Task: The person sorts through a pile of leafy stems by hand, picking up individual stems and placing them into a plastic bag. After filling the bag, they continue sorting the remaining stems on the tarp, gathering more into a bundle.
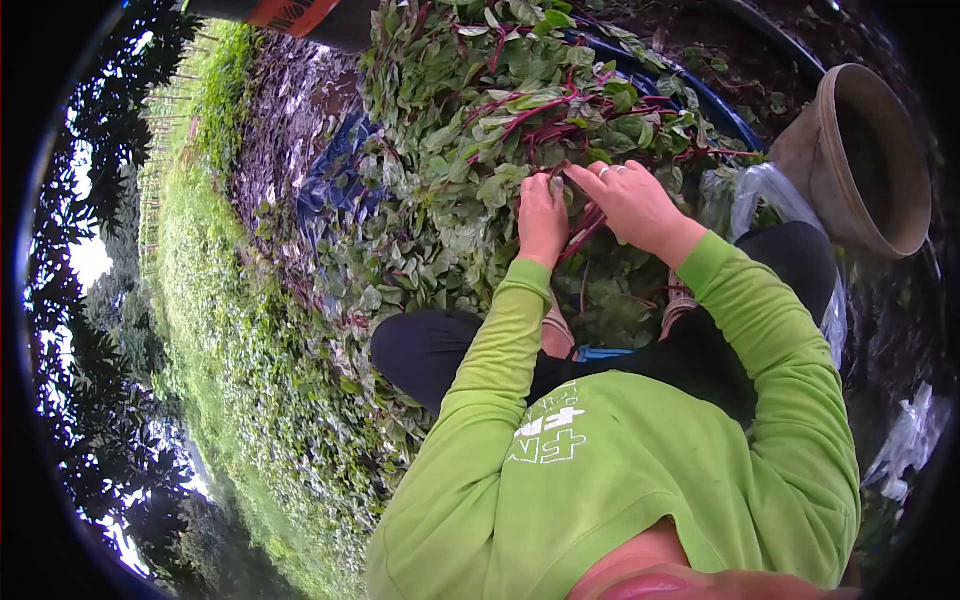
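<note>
A large heap of leafy greens with red stems (440, 190) lies in front of me, spreading toward the top of the view. My right hand (640, 210), with a ring on one finger, is closed over a bunch of red stems (584, 232) that shows below its palm. Close beside it, my left hand (543, 220) has its fingers bent together at the same stems. The fingertips of both hands nearly meet among the leaves, and the exact spot they pinch is partly hidden.
A brown bucket (830, 160) lies tilted at the right, with clear plastic bags (775, 195) near my knee. Blue tarp (340, 165) shows under the heap's edges. An orange-and-black object (290, 15) stands at the top. Low green plants (260, 350) grow along the left.
</note>
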`<action>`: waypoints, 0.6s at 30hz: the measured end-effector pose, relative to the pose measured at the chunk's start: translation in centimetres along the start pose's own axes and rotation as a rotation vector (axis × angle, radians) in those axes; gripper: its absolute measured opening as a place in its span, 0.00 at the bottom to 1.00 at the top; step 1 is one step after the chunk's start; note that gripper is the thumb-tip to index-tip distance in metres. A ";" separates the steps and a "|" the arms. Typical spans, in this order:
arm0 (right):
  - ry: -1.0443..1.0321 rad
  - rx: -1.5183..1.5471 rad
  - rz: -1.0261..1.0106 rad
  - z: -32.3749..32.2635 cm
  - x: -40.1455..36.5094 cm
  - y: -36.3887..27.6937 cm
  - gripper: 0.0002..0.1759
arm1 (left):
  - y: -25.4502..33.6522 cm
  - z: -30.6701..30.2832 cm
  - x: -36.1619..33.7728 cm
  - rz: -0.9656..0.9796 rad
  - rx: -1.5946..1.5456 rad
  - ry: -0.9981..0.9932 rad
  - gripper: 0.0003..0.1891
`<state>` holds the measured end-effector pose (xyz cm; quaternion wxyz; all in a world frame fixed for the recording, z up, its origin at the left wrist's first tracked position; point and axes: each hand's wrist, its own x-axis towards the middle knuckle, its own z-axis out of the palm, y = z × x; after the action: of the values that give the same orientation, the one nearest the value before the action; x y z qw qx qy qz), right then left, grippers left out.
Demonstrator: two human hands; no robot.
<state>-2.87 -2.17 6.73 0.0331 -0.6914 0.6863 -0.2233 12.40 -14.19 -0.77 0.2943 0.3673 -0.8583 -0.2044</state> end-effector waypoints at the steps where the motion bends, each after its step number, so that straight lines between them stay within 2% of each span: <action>1: 0.013 0.022 -0.031 0.2 0.0 -0.4 0.37 | -0.4 -0.1 -0.5 -0.102 -0.108 -0.074 0.10; 3: 0.028 0.009 -0.018 0.0 0.1 -1.1 0.31 | -0.8 -0.9 -1.1 -0.305 -0.328 -0.215 0.11; 5: 0.024 0.021 -0.054 -1.0 0.4 -1.8 0.25 | -0.3 -1.5 -1.6 -0.271 -0.383 -0.187 0.12; 7: -0.004 0.002 -0.155 -0.3 0.4 -1.2 0.25 | -0.5 -1.1 -2.0 -0.207 -0.447 -0.167 0.14; 8: -0.017 -0.009 -0.202 0.0 0.3 -0.9 0.25 | -0.9 -1.2 -2.1 -0.225 -0.519 -0.258 0.19; 11: 0.027 -0.042 -0.206 0.2 0.5 -1.2 0.21 | -1.5 -0.8 -2.6 -0.571 -1.335 -0.392 0.24; 12: 0.016 -0.043 -0.210 0.2 0.5 -1.3 0.20 | -1.2 -1.7 -2.7 -0.615 -1.602 -0.470 0.26; 15: -0.019 -0.037 -0.212 0.3 0.3 -1.7 0.16 | 1.1 -3.1 -2.5 -0.732 -1.410 -0.330 0.23; 16: -0.035 -0.035 -0.202 0.5 0.2 -2.0 0.15 | 1.2 -2.3 -2.8 -0.621 -1.217 -0.308 0.19; 18: -0.025 -0.033 -0.201 1.0 0.2 -2.0 0.14 | 0.5 -1.1 -3.1 -0.445 -1.053 -0.303 0.17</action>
<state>-0.63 -2.48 6.58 0.0078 -0.7599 0.6166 -0.2057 14.59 -11.71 -0.82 0.2613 0.3096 -0.5761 -0.7099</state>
